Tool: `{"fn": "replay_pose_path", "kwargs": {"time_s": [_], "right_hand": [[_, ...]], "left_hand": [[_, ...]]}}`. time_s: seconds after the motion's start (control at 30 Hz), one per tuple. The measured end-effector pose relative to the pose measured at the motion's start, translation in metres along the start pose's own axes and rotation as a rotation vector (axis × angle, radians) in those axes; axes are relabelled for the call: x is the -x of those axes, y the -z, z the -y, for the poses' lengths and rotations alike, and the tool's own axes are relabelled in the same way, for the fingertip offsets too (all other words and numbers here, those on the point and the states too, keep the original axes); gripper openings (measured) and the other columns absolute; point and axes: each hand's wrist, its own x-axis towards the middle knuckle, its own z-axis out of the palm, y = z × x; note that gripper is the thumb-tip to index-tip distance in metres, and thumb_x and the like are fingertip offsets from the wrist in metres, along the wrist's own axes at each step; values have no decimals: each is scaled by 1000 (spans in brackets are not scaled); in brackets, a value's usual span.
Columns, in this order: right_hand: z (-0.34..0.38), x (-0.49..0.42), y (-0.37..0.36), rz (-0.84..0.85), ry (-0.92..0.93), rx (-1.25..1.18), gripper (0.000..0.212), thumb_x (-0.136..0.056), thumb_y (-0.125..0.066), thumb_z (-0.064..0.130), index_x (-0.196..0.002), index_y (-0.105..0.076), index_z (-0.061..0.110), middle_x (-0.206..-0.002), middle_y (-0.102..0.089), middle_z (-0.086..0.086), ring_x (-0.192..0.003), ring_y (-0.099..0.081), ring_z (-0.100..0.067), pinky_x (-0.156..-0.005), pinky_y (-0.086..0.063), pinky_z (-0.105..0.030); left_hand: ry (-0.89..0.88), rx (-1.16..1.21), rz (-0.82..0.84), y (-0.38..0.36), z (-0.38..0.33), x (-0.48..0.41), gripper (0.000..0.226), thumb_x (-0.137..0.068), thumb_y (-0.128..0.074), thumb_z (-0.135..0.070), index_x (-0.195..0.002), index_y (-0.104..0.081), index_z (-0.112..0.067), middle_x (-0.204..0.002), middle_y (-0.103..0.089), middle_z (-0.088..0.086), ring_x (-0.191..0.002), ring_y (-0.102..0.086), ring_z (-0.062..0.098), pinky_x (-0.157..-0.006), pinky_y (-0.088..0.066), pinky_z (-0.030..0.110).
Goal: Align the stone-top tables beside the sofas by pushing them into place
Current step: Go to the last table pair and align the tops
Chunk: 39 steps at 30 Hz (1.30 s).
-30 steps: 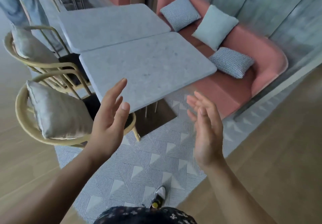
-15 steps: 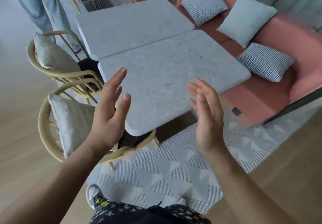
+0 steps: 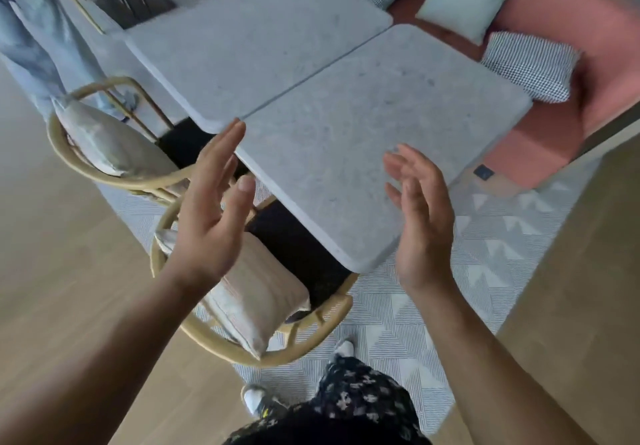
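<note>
Two grey stone-top tables stand edge to edge in front of a pink sofa (image 3: 561, 126). The near table (image 3: 353, 126) has its front corner pointing toward me; the far table (image 3: 256, 36) lies behind it, shifted a little to the left. My left hand (image 3: 211, 216) is raised with fingers apart, over the near table's left edge and a chair. My right hand (image 3: 422, 219) is raised too, palm inward, over the table's front right edge. Neither hand holds anything, and I cannot tell if either touches the table.
Two wooden chairs with cushions, near chair (image 3: 249, 302) and far chair (image 3: 104, 140), sit tight against the tables' left side. Cushions (image 3: 530, 64) lie on the sofa. A patterned rug (image 3: 415, 323) covers the floor underneath. Another person's legs (image 3: 38, 36) stand at the upper left.
The view has closed in on the tables and tilted down; the near table now fills more of the frame. Both hands stay raised and open, now over the table's near edges.
</note>
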Motion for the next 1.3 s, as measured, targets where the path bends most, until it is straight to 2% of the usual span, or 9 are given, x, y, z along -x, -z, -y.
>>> {"fn": "replay_pose_path", "kwargs": {"time_s": [0.2,0.33,0.47,0.67,0.73,0.87,1.0,1.17,1.3], "right_hand": [[-23,-30,-50,-29,-48,-16,44,-102,-44,48,-141,-53,30,-145,-63,1,-140,-59,-14,-119,-44,-55],[-31,-56,-96,-58,-64,5,45,-101,-43,49,-141,-52,29,-145,-62,-1,-140,-58,-13,-119,-45,-54],[-32,-60,-141,-104,-62,27,44,-103,-42,47,-142,-52,29,-148,-61,-3,-141,-58,-13,-119,-46,-51],[-35,-46,-231,-316,-76,86,42,-101,-45,48,-139,-55,31,-144,-64,-4,-139,-58,-13,-119,-45,-51],[-31,-37,-270,-425,-62,107,41,-100,-46,48,-137,-55,32,-143,-65,-4,-138,-59,-11,-120,-45,-50],[-18,-27,-338,-548,-99,94,44,-99,-47,51,-138,-57,34,-137,-68,9,-138,-59,-9,-121,-44,-49],[-7,-24,-380,-625,-114,96,53,-98,-47,53,-143,-57,27,-141,-66,5,-139,-58,-10,-121,-44,-46],[-21,-36,-398,-657,-156,62,58,-95,-48,55,-144,-57,24,-140,-65,3,-137,-59,-8,-117,-47,-31],[-54,-54,-406,-672,-228,52,57,-95,-49,58,-142,-59,28,-136,-66,8,-135,-59,-6,-118,-46,-33]], "left_hand": [[-22,36,30,26,35,-47,49,-107,-44,-55,-153,-37,-37,-168,-37,7,-158,-33,16,-128,-33,47],[-1,82,70,54,62,-80,48,-106,-44,-36,-153,-37,-28,-166,-37,7,-157,-35,12,-127,-34,42],[25,122,120,88,99,-106,56,-108,-47,-45,-156,-37,-17,-167,-38,6,-156,-36,13,-127,-35,43],[-5,231,291,142,157,-146,56,-105,-43,-36,-157,-37,-13,-167,-39,3,-156,-37,11,-127,-35,47],[-28,279,385,161,176,-162,54,-105,-44,-34,-155,-37,-15,-165,-40,3,-155,-38,10,-126,-36,44],[-50,316,515,202,190,-189,53,-106,-44,-35,-155,-36,-17,-162,-42,-4,-154,-40,6,-126,-36,41],[-64,336,568,230,196,-211,51,-109,-43,-22,-158,-36,-9,-162,-43,-4,-151,-41,1,-124,-37,32],[-10,323,586,240,211,-225,49,-110,-43,-17,-158,-37,-10,-163,-43,-3,-150,-41,-2,-122,-38,24],[37,267,553,238,237,-233,46,-112,-45,-18,-157,-40,-14,-159,-46,-7,-143,-43,-12,-113,-39,10]]}}
